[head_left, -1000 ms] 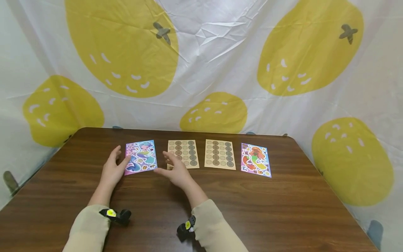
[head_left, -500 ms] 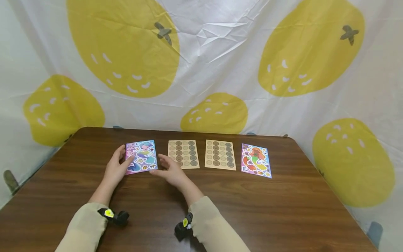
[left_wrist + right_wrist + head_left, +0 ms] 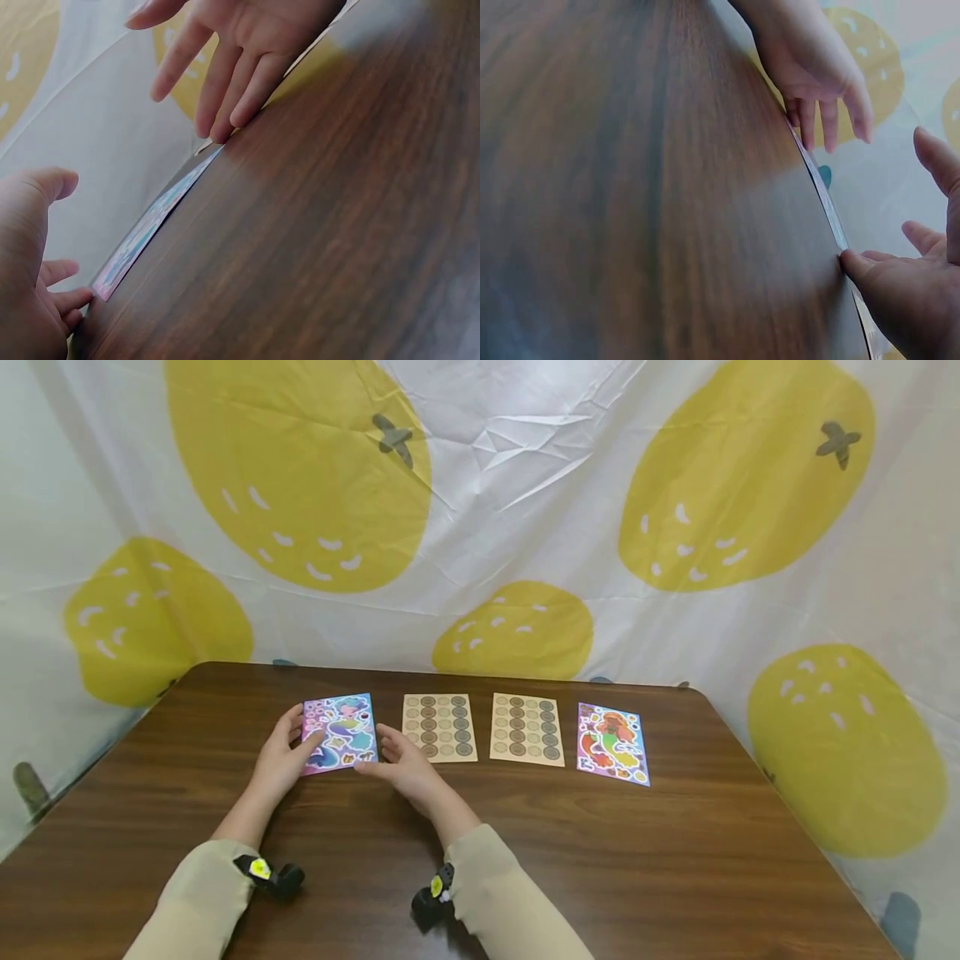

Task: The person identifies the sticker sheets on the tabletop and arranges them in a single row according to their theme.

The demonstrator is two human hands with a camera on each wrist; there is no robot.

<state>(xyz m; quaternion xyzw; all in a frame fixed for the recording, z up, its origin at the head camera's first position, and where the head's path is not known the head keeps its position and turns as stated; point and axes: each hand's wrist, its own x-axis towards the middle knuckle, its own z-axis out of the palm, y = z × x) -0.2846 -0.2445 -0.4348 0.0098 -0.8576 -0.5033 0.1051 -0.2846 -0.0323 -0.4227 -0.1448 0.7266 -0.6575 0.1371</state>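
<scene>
A purple-and-blue mermaid sticker sheet lies flat on the table, on the left of a row of sheets. My left hand is at its left edge, fingers spread and relaxed, the thumb above the sheet in the head view. At the opposite edge my right hand has its fingers loosely extended, the thumb near the lower right corner. In the left wrist view the sheet lies between both hands, with left fingertips right at its end. The right wrist view shows the right little finger side close to the sheet's edge.
Two tan sheets with rows of round stickers, one left and one right, lie beside it. A mermaid sheet with orange hair lies farther right. Behind the brown wooden table hangs a white cloth with yellow fruit prints.
My right hand has moved left, off the nearer tan sheet, to the mermaid sheet's right edge. My left hand has shifted slightly right against the left edge. The sheets stay put.
</scene>
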